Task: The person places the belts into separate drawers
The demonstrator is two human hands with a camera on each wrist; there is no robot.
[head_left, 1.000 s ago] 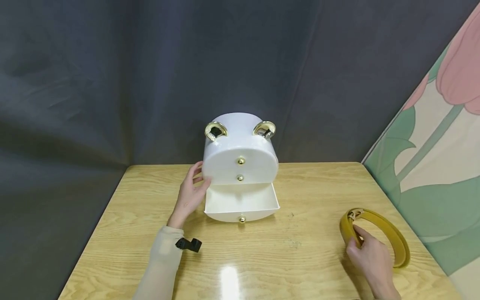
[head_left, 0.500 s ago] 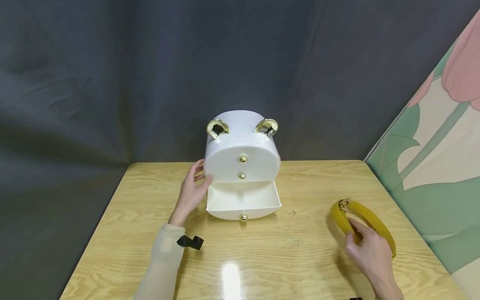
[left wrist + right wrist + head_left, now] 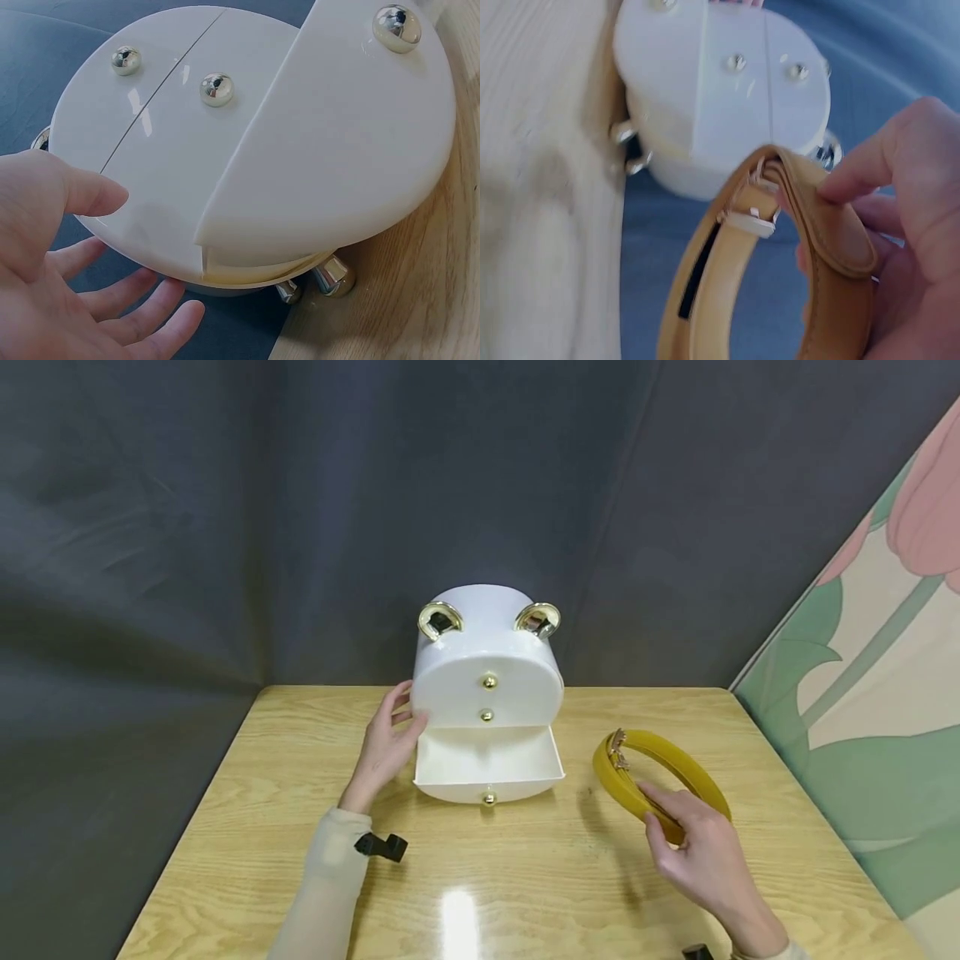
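A white rounded drawer box [image 3: 487,672] with gold ear-shaped trims stands at the back of the table. Its bottom drawer [image 3: 491,764] is pulled out, and the inside looks bare. My left hand [image 3: 384,747] rests at the box's left side, thumb by the front face; in the left wrist view the fingers [image 3: 150,319] are spread loosely along its rim. To the right, my right hand [image 3: 701,852] pinches a coiled yellow-brown belt [image 3: 618,787] between thumb and fingers, above the tabletop. A metal buckle [image 3: 750,223] shows on the belt in the right wrist view.
The wooden table [image 3: 285,760] ends at a dark curtain [image 3: 330,527] behind the box. A panel with a tulip print [image 3: 885,693] borders the right side. Small gold feet [image 3: 334,276] support the box.
My right hand has lifted the belt off the table and carried it left, closer to the drawer. The left hand has stayed at the box, which stands the same.
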